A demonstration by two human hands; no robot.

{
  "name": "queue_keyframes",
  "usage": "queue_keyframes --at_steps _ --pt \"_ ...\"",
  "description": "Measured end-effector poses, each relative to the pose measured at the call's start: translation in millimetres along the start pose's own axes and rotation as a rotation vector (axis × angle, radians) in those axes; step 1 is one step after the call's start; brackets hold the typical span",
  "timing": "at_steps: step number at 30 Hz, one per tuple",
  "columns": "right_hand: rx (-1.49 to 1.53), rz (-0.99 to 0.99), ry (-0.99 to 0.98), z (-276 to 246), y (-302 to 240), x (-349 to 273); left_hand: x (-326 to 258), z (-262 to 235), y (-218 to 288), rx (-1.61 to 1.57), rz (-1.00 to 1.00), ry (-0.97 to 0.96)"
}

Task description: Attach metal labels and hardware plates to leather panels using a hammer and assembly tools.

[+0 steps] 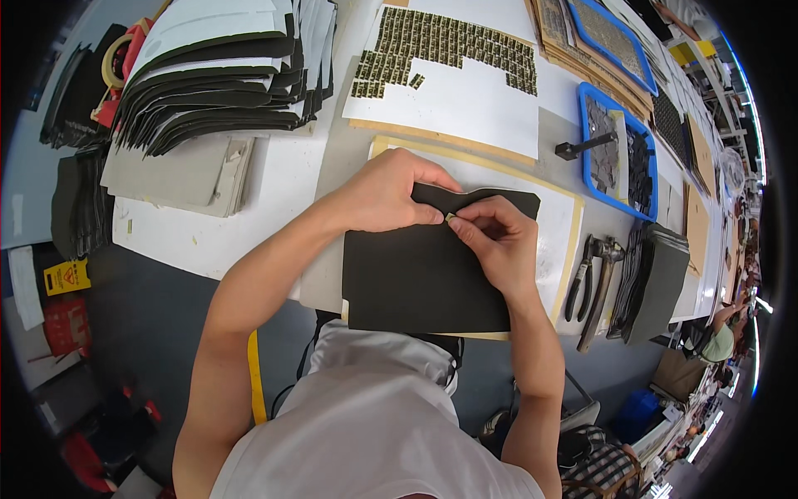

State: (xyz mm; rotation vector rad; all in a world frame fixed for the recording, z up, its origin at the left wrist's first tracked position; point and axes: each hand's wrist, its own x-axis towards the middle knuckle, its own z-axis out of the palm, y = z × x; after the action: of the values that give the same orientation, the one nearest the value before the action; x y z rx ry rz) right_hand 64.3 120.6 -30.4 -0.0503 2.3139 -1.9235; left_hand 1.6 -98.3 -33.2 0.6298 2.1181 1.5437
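A black sheet [420,279], like leather or coated board, lies in front of me with its far edge raised and wavy. My left hand [389,195] grips that far edge, thumb on top and the other fingers behind it. My right hand [503,241] is closed in a pinch on a small brass-coloured piece [450,217] against the sheet near its far edge. The two thumbs almost meet there. Beyond them, rows of small dark-and-gold pieces [453,41] cover a white board [449,121], with one piece lying apart from the rows.
At the left rise stacked black and white sheets [216,75] over grey boards [179,175]. To the right are a blue tray [592,166] of dark pieces, a black-headed tool [586,145], pliers [580,279], a hammer [603,287] and folded black sheets [657,279].
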Motion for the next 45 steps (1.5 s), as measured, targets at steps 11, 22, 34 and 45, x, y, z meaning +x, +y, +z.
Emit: queue_keyframes --at_steps 11,22,34,45 --pt "-0.03 0.045 -0.006 0 -1 -1 0 0 3 0.004 -0.016 -0.006" --pt "-0.054 0.04 0.017 1 -2 0 0 -1 2 -0.005 -0.006 -0.008" --pt "-0.065 -0.089 0.079 3 2 1 -1 -2 16 -0.087 -0.115 -0.086" --pt "-0.772 -0.546 0.607 -37 -29 12 -2 -17 19 -0.125 -0.038 -0.065"
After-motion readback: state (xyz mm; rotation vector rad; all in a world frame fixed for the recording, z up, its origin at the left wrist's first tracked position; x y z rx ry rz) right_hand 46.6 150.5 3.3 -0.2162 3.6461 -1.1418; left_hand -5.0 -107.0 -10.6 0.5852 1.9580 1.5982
